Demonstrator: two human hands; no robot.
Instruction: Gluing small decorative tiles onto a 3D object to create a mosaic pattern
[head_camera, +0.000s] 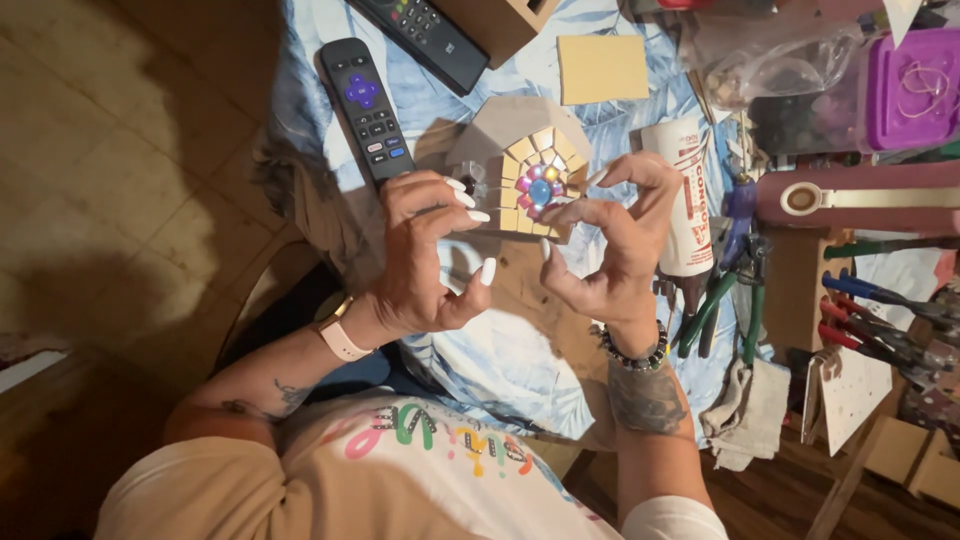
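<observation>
— Blue leaf-print cloth (500, 350) covers your work surface, with brown floor to one side. What sits between your hands?

— A small mosaic piece (530, 170), shaped like a little arch on a pale base. You see gold square tiles fanned around a cluster of round beads, with one blue bead in the middle and pink and purple ones about it. It lies on the cloth just beyond your fingertips.

— How are your hands set?

— Your left hand (425, 260) is curled, its long white nails pointing at the left edge of the piece; the fingers are bent but closed on nothing you can make out. Your right hand (615, 240) is bent the same way at the right edge, fingertips touching or just beside the tiles. Whether either pinches a small bit, you cannot tell.

— Count what lies around you.

— Two remotes: one black remote with a purple pad (365, 105) close to your left hand, one longer remote (425, 35) above it. One yellow square pad (602, 68). One white glue bottle (688, 200) beside your right hand. One pair of green-handled pliers (730, 300) below the bottle. One purple box (912, 88) at the far right. You wear one watch (338, 335) on the left wrist and one beaded bracelet (632, 352) on the right.
</observation>
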